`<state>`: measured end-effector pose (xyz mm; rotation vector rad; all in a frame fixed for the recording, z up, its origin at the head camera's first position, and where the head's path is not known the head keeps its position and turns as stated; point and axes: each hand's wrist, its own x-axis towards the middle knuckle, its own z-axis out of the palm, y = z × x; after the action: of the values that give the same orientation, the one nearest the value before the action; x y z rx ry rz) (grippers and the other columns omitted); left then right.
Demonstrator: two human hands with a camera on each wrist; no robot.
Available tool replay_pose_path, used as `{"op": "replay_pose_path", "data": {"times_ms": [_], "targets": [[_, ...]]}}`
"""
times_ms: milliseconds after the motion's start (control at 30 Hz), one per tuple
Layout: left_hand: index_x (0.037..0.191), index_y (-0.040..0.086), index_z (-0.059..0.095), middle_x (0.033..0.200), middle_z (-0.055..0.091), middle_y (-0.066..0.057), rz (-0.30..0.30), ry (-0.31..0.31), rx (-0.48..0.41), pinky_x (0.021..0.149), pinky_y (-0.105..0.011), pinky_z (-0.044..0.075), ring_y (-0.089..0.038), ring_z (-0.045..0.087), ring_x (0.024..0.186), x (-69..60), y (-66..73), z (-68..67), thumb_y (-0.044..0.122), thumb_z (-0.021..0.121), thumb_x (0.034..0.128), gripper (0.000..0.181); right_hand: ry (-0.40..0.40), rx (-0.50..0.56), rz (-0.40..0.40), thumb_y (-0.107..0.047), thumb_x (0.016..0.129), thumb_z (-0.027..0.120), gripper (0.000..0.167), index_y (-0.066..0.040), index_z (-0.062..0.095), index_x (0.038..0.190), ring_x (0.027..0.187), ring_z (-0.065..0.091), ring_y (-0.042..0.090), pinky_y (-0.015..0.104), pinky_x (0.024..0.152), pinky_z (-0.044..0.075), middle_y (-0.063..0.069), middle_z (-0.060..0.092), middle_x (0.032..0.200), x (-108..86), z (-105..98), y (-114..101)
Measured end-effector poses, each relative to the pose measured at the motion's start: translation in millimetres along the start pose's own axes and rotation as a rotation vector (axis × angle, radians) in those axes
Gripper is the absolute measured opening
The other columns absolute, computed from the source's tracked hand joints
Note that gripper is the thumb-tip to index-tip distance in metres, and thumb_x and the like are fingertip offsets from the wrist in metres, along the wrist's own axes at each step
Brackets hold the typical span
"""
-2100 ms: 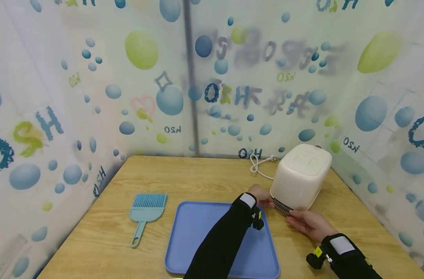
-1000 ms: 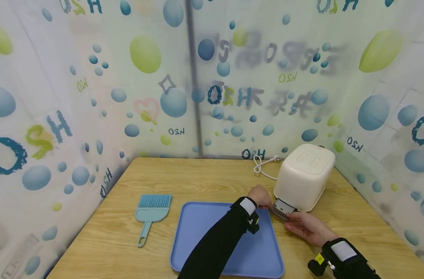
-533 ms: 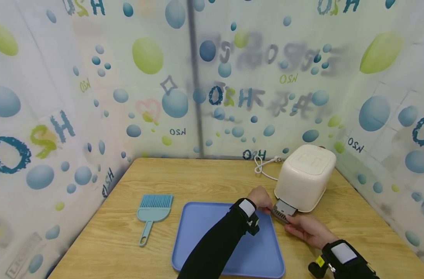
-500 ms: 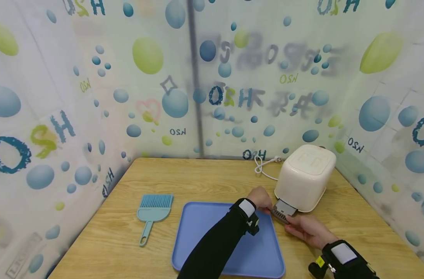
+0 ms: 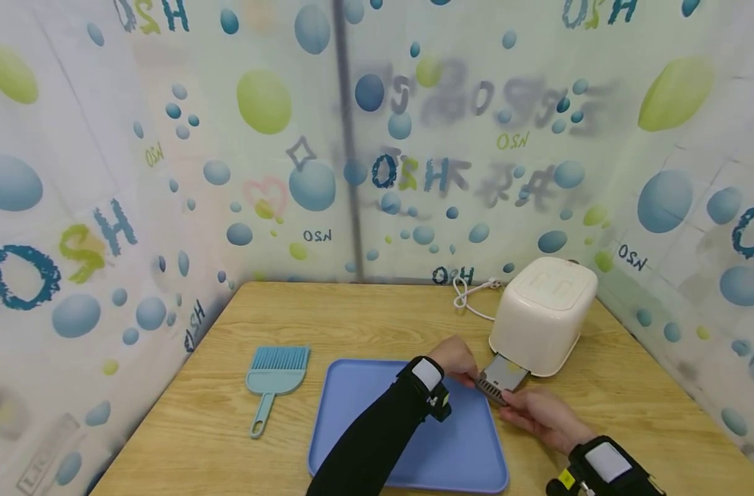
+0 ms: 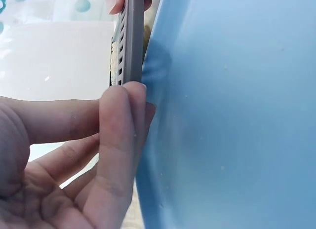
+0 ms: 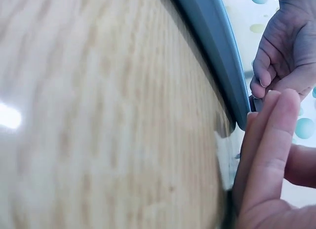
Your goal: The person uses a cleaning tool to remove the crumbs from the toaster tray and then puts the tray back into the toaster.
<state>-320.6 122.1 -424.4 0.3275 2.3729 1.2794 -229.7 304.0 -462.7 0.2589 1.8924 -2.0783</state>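
Observation:
A cream toaster [image 5: 544,317] stands at the back right of the table. Its crumb tray [image 5: 503,373] sticks partly out of the base, a flat grey plate with a slotted brown-grey front edge. My left hand [image 5: 456,358] pinches the left end of that edge. At the right end, my right hand [image 5: 547,413] holds it between thumb and fingers. The left wrist view shows the crumb tray's edge [image 6: 133,46] between the left fingertips, with light crumbs behind the slots. In the right wrist view the right hand [image 7: 266,174] mostly hides the edge.
A blue serving tray [image 5: 463,448] lies in front, left of the toaster, under my left forearm; its rim is close to the crumb tray. A teal dustpan-like tool [image 5: 276,381] with comb teeth lies further left. The toaster's white cord [image 5: 466,296] is looped behind.
Both hands have drawn the crumb tray out of the toaster, toward the front left. More of its grey plate shows now. The toaster stays where it stood.

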Motion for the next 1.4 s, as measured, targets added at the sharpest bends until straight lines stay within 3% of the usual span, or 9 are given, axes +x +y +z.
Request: {"op": "replay_pose_path", "data": {"times_ms": [200,400,567,833,1000,1167,1400], "targets": [[0.079,-0.009,0.072,0.066,0.065,-0.008,0.019,-0.055,-0.082,0.054,-0.021,0.054,-0.014,0.063,0.054,-5.8,-6.7,-5.8,-0.010,0.070,0.0845,0.006,-0.019,0.008,0.002,-0.003,0.101,0.058,0.015,0.007,0.068,0.100,0.078,0.069,0.011,0.021,0.076,0.057,0.009,0.069,0.088,-1.8,5,2],[0.076,-0.009,0.069,0.071,0.066,-0.010,0.029,-0.094,-0.129,0.058,-0.024,0.057,-0.018,0.067,0.060,-3.7,-15.5,-9.3,-0.013,0.068,0.0848,0.010,-0.014,0.009,0.008,-0.002,0.101,0.057,0.019,0.015,0.062,0.107,0.079,0.070,0.013,0.021,0.077,0.057,0.010,0.067,0.089,-6.8,14,1],[0.076,-0.009,0.068,0.070,0.065,-0.010,0.077,-0.107,-0.120,0.060,-0.027,0.059,-0.023,0.070,0.062,-5.5,-20.6,-12.1,-0.015,0.068,0.0840,0.010,-0.024,-0.014,0.016,-0.002,0.102,0.054,0.021,0.018,0.059,0.109,0.079,0.069,0.012,0.021,0.077,0.057,0.010,0.066,0.090,-10.7,20,0],[0.074,-0.005,0.069,0.070,0.066,-0.010,0.061,-0.113,-0.097,0.059,-0.028,0.059,-0.021,0.069,0.059,-14.4,-21.0,-19.0,-0.013,0.070,0.0849,0.014,-0.059,-0.040,0.022,-0.003,0.102,0.054,0.025,0.021,0.055,0.112,0.079,0.069,0.011,0.021,0.077,0.057,0.010,0.064,0.090,-15.5,26,-3],[0.073,-0.002,0.068,0.069,0.066,-0.010,0.057,-0.125,-0.102,0.064,-0.032,0.061,-0.020,0.068,0.059,-20.8,-20.8,-22.4,-0.013,0.070,0.0857,0.017,-0.028,-0.054,0.042,-0.003,0.103,0.054,0.026,0.021,0.055,0.112,0.078,0.069,0.012,0.021,0.076,0.057,0.011,0.064,0.090,-16.9,29,-3],[0.076,-0.004,0.068,0.068,0.066,-0.009,0.069,-0.150,-0.100,0.065,-0.032,0.061,-0.018,0.068,0.059,-25.3,-22.8,-25.9,-0.012,0.069,0.0868,0.014,-0.039,-0.069,0.044,-0.003,0.102,0.054,0.025,0.021,0.056,0.111,0.077,0.069,0.012,0.021,0.076,0.057,0.011,0.064,0.088,-20.0,33,-3],[0.083,-0.006,0.071,0.070,0.067,-0.010,0.080,-0.229,-0.075,0.063,-0.031,0.060,-0.017,0.067,0.058,-20.9,-30.6,-33.6,-0.011,0.070,0.0870,0.006,-0.052,-0.082,0.053,-0.004,0.102,0.054,0.023,0.019,0.059,0.108,0.078,0.069,0.011,0.021,0.077,0.057,0.010,0.066,0.087,-22.1,38,-2]]}}
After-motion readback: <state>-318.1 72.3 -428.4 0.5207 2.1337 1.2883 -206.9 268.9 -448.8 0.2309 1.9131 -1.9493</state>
